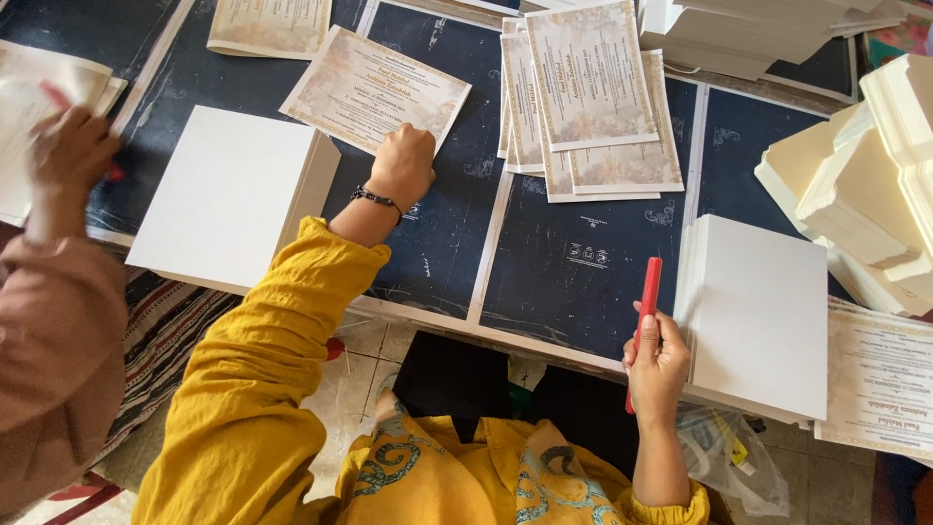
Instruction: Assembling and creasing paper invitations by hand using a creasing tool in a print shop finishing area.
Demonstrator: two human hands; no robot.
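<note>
Left hand: the left hand (pixel 401 163) is reaching forward across the dark work surface (pixel 544 282), fingers curled into a loose fist, and is pressing on the near edge of a printed card (pixel 374 89).
Printed card: this cream card with a floral border is lying flat and tilted, its near edge sitting under the left knuckles; whether the fingers are pinching it or only pressing on it I cannot tell.
Right hand: the right hand (pixel 656 362) is staying near the body at the table's near edge, fingers closed around a red flat tool (pixel 642 321) that is pointing away from the person.
Hands: the 2 hands are working well apart, the card lying far from the right hand.
White stack, left: a stack of blank white sheets (pixel 225 194) is sitting just beside the left forearm.
White stack, right: another white stack (pixel 760 316) is lying just beside the right hand.
Card pile: more printed cards (pixel 591 97) are overlapping in a loose pile between the 2 hands, farther out.
Neighbour: another person's hand (pixel 66 156) in a pink sleeve is working at the far left edge.
</note>
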